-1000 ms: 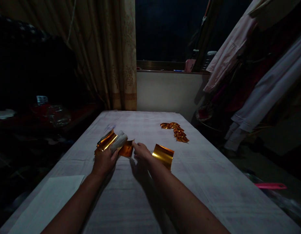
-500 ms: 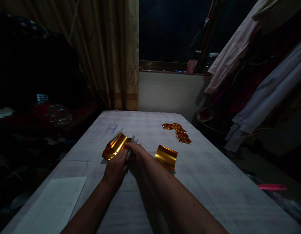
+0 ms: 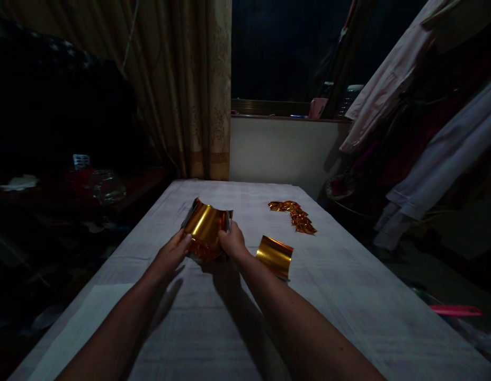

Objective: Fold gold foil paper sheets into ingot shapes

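Between my two hands is a curled stack of shiny gold foil paper [image 3: 207,221], its grey edges showing at the sides. My left hand [image 3: 174,250] grips its near left edge, thumb on top. The right edge is pinched in my right hand [image 3: 232,241], with the thumb on the gold face and the other fingers hidden behind. A separate gold foil sheet [image 3: 275,256], slightly curved, lies on the table just right of my right wrist. Farther back, several folded gold foil pieces [image 3: 298,216] lie in a bent row.
A pale checked cloth covers the table [image 3: 348,312]. White paper [image 3: 84,317] lies at the near left, partly under my left forearm. A glass jar [image 3: 108,186] stands on a dark surface to the left. Clothes [image 3: 423,159] hang at the right; a curtain [image 3: 205,106] hangs behind.
My hands were close together at the stack's right end; now they are apart, one on each side. The stack has turned its gold face toward me and shifted slightly right.
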Available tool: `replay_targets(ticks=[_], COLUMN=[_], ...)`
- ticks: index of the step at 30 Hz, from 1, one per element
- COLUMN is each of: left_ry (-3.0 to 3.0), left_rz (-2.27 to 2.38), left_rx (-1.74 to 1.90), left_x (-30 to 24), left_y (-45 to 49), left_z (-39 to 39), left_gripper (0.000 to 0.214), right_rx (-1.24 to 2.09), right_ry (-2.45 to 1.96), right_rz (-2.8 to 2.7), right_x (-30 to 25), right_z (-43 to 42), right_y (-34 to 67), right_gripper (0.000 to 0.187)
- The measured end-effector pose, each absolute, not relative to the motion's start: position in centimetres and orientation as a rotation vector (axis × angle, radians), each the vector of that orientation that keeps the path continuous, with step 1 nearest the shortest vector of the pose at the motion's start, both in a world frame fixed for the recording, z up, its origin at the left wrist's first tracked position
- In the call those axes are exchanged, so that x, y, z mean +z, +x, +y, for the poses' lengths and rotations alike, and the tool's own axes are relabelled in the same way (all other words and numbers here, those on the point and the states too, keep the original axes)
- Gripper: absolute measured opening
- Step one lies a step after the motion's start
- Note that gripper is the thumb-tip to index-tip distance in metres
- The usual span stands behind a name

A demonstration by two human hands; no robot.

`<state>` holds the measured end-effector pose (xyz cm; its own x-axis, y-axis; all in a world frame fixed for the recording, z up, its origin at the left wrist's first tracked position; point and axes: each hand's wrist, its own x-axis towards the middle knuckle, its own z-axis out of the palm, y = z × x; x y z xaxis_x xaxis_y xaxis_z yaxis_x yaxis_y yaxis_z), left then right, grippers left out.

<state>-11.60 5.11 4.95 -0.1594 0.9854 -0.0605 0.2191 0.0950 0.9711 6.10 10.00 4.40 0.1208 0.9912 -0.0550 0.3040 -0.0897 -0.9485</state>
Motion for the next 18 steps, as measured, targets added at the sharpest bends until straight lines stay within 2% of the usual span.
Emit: replay_targets(ticks=[3, 5, 8, 11, 13, 15, 18], left_ry=[0.971, 0.713, 0.619, 0.720, 0.838, 0.876, 0.899], left_rz=[1.425, 1.185, 1.019, 1.081, 1.217, 1.275, 1.327], left_rx=[1.125, 1.100, 1.119, 1.080, 1.025, 0.996, 0.969], left_x=[7.3, 8.8, 10.4, 10.9, 10.5, 9.7, 8.1], left_y=[-12.3, -13.2, -14.8, -15.8, -15.9, -15.8, -15.9], left_z=[5.1, 5.2, 6.0, 7.9, 9.4, 10.7, 12.0], left_gripper=[0.061, 0.075, 0.088, 0.079, 0.062, 0.045, 0.042], right_rx=[0.860, 0.534, 0.093, -0.205, -0.330, -0.416, -0.465], right_ry=[-1.443, -1.257, -0.948, -0.707, -0.654, -0.685, -0.800], right_rz=[-1.480, -1.798, -2.145, -2.320, -2.393, -2.466, -2.572], right_x=[5.2, 5.1, 4.6, 4.4, 4.5, 4.6, 4.1], right_z=[8.3, 7.2, 6.3, 6.0, 5.9, 5.8, 5.6], right_y=[6.5, 6.7, 6.8, 6.7, 6.6, 6.3, 5.0], right_gripper=[0.057, 0.063, 0.052, 0.040, 0.034, 0.030, 0.028])
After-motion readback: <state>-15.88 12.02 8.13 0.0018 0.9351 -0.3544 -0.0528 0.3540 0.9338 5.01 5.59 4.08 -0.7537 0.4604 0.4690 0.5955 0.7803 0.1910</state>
